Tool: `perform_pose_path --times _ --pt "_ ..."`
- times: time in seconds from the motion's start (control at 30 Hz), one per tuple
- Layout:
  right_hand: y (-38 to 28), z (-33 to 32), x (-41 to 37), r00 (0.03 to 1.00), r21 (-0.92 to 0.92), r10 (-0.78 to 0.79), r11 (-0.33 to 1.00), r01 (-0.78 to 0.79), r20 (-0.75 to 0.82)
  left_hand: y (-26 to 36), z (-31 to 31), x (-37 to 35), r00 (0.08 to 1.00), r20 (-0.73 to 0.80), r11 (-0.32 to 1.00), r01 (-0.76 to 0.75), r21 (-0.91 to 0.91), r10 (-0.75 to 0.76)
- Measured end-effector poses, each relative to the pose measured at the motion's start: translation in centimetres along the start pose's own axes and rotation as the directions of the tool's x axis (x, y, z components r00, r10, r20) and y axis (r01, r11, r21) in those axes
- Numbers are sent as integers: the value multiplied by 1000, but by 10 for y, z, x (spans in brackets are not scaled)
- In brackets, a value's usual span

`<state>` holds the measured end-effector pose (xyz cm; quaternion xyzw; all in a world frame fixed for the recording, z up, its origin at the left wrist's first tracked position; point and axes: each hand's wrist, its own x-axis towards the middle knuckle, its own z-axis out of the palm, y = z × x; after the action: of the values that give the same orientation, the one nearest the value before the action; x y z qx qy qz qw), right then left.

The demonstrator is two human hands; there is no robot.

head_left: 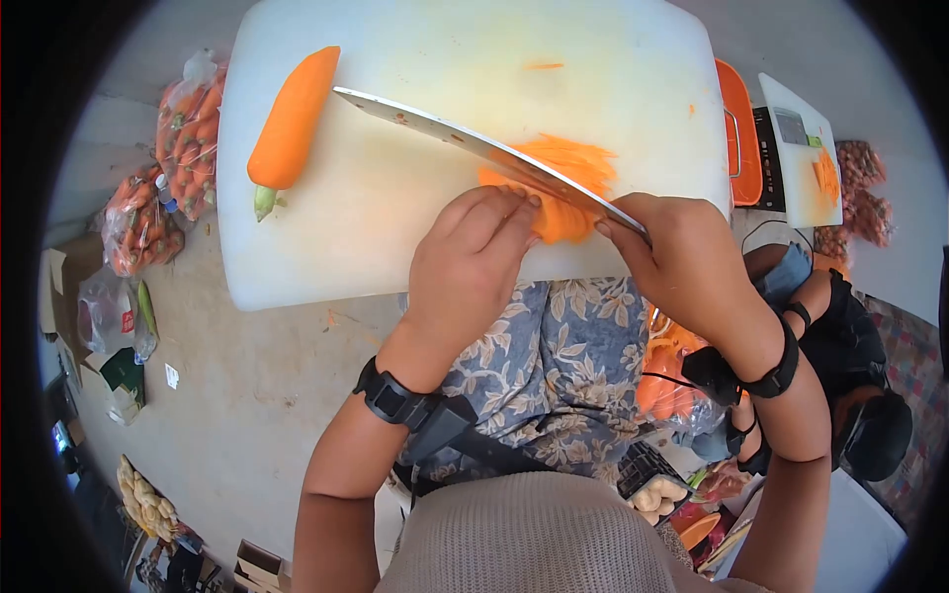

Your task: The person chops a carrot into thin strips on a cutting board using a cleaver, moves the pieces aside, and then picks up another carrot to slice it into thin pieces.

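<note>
Fingers (499, 212) of left hand (470, 272) curled together, pressing stack of thin orange carrot slices (563, 222) onto white plastic cutting board (395, 237), near edge. Right hand (682, 262) clenched on long steel knife (445, 133), blade over stack. Fine orange strips (583, 158) piled behind; whole orange carrot (294, 114) uncut, far left. Roughly halfway.

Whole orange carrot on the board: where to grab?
Pinch the whole orange carrot across its thick middle, coming from above and its left: it lies flat on the white cutting board, and the long steel knife ends close on its right.
</note>
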<state>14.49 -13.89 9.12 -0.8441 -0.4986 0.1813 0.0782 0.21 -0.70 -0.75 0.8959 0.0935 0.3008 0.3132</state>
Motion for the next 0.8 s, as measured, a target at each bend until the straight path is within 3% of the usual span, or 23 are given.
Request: perform_pose_path --times 0.1,0.27,0.47,0.8 --pt "-6 -11 -15 994 -21 -42 999 40 -105 1 -2 1 998 -37 997 -46 66 48" --pt "0 -10 -28 1000 -78 23 997 -25 -21 2 -1 -1 998 -29 995 -48 83 50" --pt "10 -7 -36 999 -88 3 996 -7 -44 1 -1 -1 999 -19 996 -42 77 44" --pt "16 -16 -36 999 -84 22 996 -18 47 1 -3 0 999 40 997 -22 67 19"
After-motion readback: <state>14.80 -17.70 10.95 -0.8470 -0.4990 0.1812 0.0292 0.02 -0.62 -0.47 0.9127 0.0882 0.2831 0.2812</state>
